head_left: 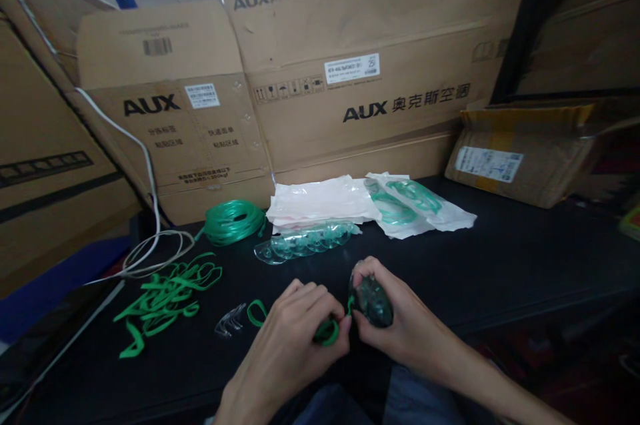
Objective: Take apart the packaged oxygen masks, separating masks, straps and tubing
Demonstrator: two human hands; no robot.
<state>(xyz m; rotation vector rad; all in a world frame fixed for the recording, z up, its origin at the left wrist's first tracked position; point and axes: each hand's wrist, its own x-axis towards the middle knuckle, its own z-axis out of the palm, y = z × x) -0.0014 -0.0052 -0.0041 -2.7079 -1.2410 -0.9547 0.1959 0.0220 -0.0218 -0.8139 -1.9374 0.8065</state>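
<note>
My right hand [390,318] is closed around a clear, dark-looking plastic mask [376,303] above the near edge of the black table. My left hand [300,328] pinches a green elastic strap [327,331] beside it. The strap runs to the mask's left edge, where the fingertips of both hands nearly meet. A loop of green strap [256,313] sticks out to the left of my left hand. Farther left lie several small clear curved strips [231,321] and a tangled pile of green straps [170,298]. Behind my hands is a row of nested clear masks [310,243].
A coil of green tubing [234,221] lies at the back left, near a white cable [150,165]. White pouches [320,201] and packs with green tubing [420,201] lie against large cardboard boxes [310,125]. An open carton [525,158] stands at the back right.
</note>
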